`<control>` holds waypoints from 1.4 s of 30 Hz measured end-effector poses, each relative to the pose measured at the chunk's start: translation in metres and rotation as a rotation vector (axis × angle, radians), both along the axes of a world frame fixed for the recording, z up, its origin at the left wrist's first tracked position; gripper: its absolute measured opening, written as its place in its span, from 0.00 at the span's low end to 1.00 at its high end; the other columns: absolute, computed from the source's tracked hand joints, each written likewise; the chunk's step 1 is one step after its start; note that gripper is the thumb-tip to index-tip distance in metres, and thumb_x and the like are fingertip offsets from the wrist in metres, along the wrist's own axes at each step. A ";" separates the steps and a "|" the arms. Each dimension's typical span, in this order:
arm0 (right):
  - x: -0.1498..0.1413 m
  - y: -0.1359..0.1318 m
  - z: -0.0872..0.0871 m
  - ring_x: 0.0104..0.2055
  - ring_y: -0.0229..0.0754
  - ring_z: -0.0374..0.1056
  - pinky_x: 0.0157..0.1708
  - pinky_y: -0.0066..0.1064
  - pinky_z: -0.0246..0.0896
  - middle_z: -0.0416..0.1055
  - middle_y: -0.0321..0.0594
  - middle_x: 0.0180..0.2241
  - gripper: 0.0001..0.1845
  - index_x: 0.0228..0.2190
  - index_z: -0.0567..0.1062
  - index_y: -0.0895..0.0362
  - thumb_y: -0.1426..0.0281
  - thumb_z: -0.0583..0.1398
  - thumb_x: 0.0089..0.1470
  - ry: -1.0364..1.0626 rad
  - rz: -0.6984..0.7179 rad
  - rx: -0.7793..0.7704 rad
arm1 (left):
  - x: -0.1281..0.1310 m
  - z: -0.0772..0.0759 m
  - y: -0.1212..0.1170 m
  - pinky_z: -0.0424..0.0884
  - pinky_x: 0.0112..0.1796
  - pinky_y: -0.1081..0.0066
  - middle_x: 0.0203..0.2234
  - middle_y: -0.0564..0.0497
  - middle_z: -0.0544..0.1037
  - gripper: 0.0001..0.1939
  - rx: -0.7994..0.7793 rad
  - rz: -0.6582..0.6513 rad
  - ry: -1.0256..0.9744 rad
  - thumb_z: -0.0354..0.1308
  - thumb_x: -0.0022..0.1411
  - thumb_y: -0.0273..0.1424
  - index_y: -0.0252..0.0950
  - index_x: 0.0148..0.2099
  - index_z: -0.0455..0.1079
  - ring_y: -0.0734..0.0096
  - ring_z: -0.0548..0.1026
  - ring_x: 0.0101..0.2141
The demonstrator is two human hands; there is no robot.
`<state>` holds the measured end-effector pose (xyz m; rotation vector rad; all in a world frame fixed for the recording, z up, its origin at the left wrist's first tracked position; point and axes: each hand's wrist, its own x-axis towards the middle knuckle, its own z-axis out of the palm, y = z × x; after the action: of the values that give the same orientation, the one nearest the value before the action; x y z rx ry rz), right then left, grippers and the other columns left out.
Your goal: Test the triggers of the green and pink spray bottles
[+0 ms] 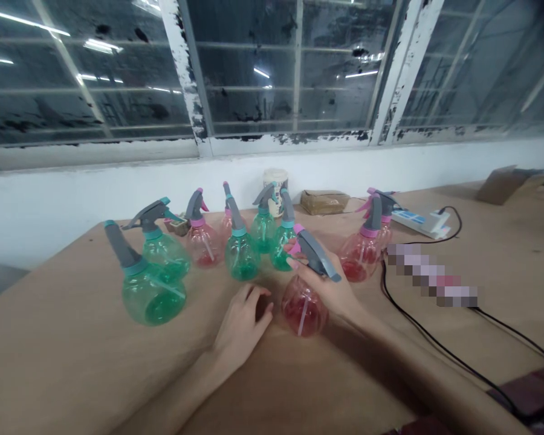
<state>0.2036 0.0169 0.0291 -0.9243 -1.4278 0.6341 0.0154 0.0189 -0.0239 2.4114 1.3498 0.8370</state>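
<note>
My right hand (330, 284) is closed around the neck of a pink spray bottle (304, 311) with a grey and pink trigger head, slightly tilted at the middle front. Just left of that bottle, my left hand (245, 320) rests low over the table with its fingers curled and apart, holding nothing. Beyond the hands stand several more spray bottles. A green spray bottle (241, 257) is nearest past my left hand. Another green spray bottle (154, 296) stands at the left front, and a pink spray bottle (358, 260) is right of my right hand.
The brown table (72, 356) runs up to a white wall below windows. A patterned cup (276, 178) and a small cardboard box (325, 202) are at the back. On the right lie a white power strip (421, 222), black cables (435, 356) and a larger carton (503, 184).
</note>
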 end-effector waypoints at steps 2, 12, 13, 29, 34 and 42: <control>0.000 -0.001 0.001 0.40 0.43 0.71 0.43 0.37 0.65 0.75 0.38 0.37 0.13 0.38 0.73 0.53 0.63 0.62 0.48 -0.011 -0.008 0.023 | 0.000 0.001 0.000 0.68 0.42 0.63 0.38 0.50 0.72 0.06 0.002 0.001 0.002 0.51 0.60 0.28 0.39 0.40 0.66 0.63 0.72 0.40; 0.005 -0.009 0.007 0.28 0.37 0.64 0.32 0.30 0.62 0.67 0.34 0.26 0.05 0.29 0.69 0.55 0.66 0.58 0.52 -0.083 -0.067 0.043 | 0.000 0.004 -0.002 0.68 0.42 0.62 0.37 0.50 0.71 0.06 -0.005 -0.009 0.003 0.50 0.60 0.28 0.38 0.40 0.65 0.63 0.71 0.40; 0.005 -0.009 0.007 0.27 0.37 0.63 0.31 0.29 0.61 0.66 0.33 0.25 0.05 0.29 0.69 0.55 0.66 0.58 0.52 -0.087 -0.081 0.037 | 0.000 0.004 -0.002 0.68 0.42 0.62 0.37 0.50 0.71 0.06 -0.008 -0.011 0.002 0.50 0.60 0.28 0.38 0.40 0.65 0.63 0.71 0.40; 0.003 0.001 0.004 0.34 0.41 0.69 0.38 0.36 0.65 0.73 0.36 0.32 0.11 0.35 0.72 0.53 0.63 0.61 0.48 -0.033 -0.031 0.029 | 0.000 0.004 -0.002 0.67 0.43 0.63 0.39 0.50 0.71 0.07 -0.037 0.003 0.018 0.50 0.60 0.28 0.39 0.41 0.65 0.63 0.71 0.41; 0.004 0.001 0.002 0.36 0.42 0.70 0.41 0.37 0.64 0.73 0.37 0.33 0.12 0.36 0.73 0.53 0.63 0.62 0.47 -0.024 -0.059 0.021 | 0.000 0.002 -0.001 0.68 0.42 0.63 0.38 0.50 0.71 0.07 -0.032 0.005 0.012 0.50 0.60 0.28 0.39 0.41 0.65 0.64 0.72 0.40; 0.005 0.002 0.000 0.36 0.42 0.70 0.39 0.36 0.64 0.74 0.38 0.33 0.14 0.37 0.73 0.53 0.62 0.62 0.47 -0.023 -0.051 0.005 | 0.001 0.003 -0.002 0.68 0.42 0.62 0.38 0.50 0.70 0.06 -0.019 -0.014 0.000 0.50 0.59 0.28 0.39 0.40 0.65 0.64 0.71 0.40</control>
<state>0.2085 0.0186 0.0295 -0.9638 -1.4211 0.5827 0.0160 0.0171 -0.0214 2.4039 1.3334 0.8172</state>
